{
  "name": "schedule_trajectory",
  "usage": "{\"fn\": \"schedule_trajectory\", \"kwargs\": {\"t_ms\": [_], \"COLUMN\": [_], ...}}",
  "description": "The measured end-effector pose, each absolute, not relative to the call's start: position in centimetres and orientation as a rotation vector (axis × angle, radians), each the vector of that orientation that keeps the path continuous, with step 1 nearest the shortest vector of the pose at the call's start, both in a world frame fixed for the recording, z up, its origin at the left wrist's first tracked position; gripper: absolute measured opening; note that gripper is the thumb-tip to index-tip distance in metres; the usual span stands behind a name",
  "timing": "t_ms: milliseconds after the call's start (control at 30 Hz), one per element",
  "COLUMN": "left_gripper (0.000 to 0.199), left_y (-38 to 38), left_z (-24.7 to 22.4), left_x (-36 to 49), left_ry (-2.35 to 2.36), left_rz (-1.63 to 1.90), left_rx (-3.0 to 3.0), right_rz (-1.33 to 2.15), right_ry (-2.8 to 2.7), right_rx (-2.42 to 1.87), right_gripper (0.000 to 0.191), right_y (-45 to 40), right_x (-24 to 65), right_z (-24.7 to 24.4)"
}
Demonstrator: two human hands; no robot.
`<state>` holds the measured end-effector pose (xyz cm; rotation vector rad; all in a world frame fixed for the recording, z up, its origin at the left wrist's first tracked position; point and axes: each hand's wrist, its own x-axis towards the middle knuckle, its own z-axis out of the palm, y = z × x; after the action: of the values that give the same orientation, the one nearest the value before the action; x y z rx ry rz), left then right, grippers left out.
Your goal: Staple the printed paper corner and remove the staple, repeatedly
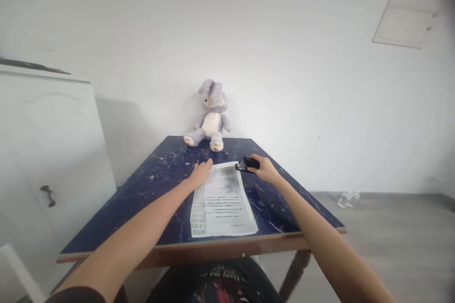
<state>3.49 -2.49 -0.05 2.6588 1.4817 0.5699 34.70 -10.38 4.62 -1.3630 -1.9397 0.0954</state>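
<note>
Printed paper sheets (225, 203) lie on the blue marbled table (142, 189), reaching close to its front edge. My left hand (202, 173) is at the far left corner of the paper, its fingers together on the edge. In my right hand (263, 169) is a black stapler (248, 164), with fingers wrapped round its back end. The front of the stapler is at the paper's far right corner; whether the paper sits between its jaws is too small to tell.
A grey and white plush rabbit (212, 118) sits at the table's far edge against the wall. To the left stands a white cabinet (53, 151). A clear crumpled item (348, 199) lies on the floor at right. Small bits lie near the rabbit.
</note>
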Motion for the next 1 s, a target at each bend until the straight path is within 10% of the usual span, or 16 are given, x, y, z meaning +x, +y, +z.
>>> {"fn": "schedule_trajectory", "kwargs": {"t_ms": [633,1000], "left_gripper": [0.031,0.035], "left_y": [-1.1,-2.3], "left_z": [-1.2,0.5], "left_x": [3.4,4.2], "left_ry": [1.361,1.483], "left_rz": [0.721,0.581], "left_rx": [2.582,2.562], "right_rz": [0.234,0.241], "right_ry": [-2.169,-1.937], "right_rx": [-1.424,-1.500], "right_gripper": [0.023,0.063], "right_y": [-12.4,-10.0], "right_x": [35.6,33.8], "right_z": [2.0,4.3]}}
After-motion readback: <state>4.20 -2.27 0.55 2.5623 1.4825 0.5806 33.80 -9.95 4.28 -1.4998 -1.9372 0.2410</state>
